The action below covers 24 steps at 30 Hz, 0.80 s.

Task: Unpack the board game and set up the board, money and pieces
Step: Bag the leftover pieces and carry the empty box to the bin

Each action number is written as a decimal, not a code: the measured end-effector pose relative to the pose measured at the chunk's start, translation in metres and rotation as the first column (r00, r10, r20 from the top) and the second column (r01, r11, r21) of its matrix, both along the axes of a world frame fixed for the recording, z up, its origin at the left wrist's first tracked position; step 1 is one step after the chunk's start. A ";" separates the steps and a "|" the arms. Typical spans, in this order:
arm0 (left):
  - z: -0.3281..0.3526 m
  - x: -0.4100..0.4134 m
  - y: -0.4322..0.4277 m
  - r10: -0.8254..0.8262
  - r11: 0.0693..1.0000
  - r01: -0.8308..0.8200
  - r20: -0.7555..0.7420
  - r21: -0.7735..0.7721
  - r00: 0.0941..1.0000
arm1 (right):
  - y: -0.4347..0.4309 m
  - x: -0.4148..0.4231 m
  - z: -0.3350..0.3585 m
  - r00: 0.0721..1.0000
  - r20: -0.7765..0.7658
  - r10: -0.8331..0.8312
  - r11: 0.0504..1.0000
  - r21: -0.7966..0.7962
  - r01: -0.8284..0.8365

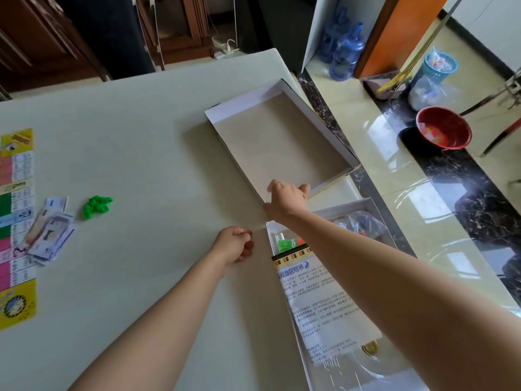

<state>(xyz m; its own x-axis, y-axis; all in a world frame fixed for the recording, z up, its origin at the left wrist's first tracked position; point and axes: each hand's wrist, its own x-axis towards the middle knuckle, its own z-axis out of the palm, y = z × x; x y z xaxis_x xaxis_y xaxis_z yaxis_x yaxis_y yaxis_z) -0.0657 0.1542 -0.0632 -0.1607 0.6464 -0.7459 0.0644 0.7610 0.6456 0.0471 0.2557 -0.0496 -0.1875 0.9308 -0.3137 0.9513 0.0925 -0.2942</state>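
Both forearms are extended forward from the lower edge of the view, bare to the elbow. The right arm is stretched diagonally over the box base (349, 205) toward the box lid (282, 136).

Right hand (287, 197): clamped on the near corner of the lid, fingers hooked over the short wall, thumb on the left side.

Left hand (235, 244): held just left of the box base, fingers curled into a loose fist, knuckles up. Nothing is seen inside it.

The lid is laid upside down on the table (141, 122), its far end near the table's right edge. In the box base, nearer the body, an instruction sheet (324, 300) is seen, with a plastic bag (363, 224) of pieces beyond it; the bag's contents cannot be told apart.

The board (17, 221) is spread at the far left, partly cut off by the frame. The money (50, 235) is piled loosely on its edge. A heap of green pieces (97, 206) is noted just right of the money.

Room: glossy tiled floor at right, with blue water bottles (345, 52), a red basin (444, 128) and a blue basket (439, 66).
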 end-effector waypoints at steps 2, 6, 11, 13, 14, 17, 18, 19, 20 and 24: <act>0.005 0.001 0.001 -0.014 1.000 0.014 -0.005 0.004 1.000 | 0.000 0.002 -0.001 0.995 0.080 0.057 0.998 -0.034 -0.055; 0.014 0.004 0.001 -0.028 0.999 0.029 -0.008 0.027 1.000 | -0.008 0.006 -0.003 0.989 0.107 0.102 0.995 -0.009 -0.102; 0.024 0.011 0.000 0.012 0.994 -0.002 -0.089 0.106 0.996 | -0.012 0.003 0.026 0.983 -0.185 0.011 0.991 0.136 0.015; 0.030 0.017 0.002 0.002 0.989 0.029 -0.206 0.146 0.979 | -0.008 0.006 0.051 0.932 -0.362 -0.001 0.980 0.185 0.073; 0.033 0.022 0.004 0.015 0.986 0.026 -0.245 0.165 0.969 | -0.004 0.009 0.063 0.889 -0.457 -0.015 0.978 0.180 0.109; 0.043 0.039 0.011 0.129 0.975 -0.081 -0.231 0.205 0.964 | 0.004 0.028 0.101 0.634 -0.763 -0.129 0.966 0.048 0.255; 0.050 0.048 0.014 0.150 0.973 -0.105 -0.218 0.204 0.964 | 0.003 0.038 0.116 0.524 -0.834 -0.173 0.953 -0.008 0.302; 0.054 0.055 0.015 0.172 0.970 -0.129 -0.206 0.208 0.963 | 0.004 0.049 0.125 0.418 -0.881 -0.221 0.935 -0.070 0.346; 0.059 0.066 0.015 0.203 0.963 -0.159 -0.197 0.218 0.959 | 0.003 0.063 0.134 0.308 -0.909 -0.281 0.908 -0.148 0.392; 0.067 0.093 0.008 0.311 0.939 -0.261 -0.230 0.224 0.922 | -0.004 0.111 0.135 -0.155 -0.811 -0.564 0.693 -0.566 0.445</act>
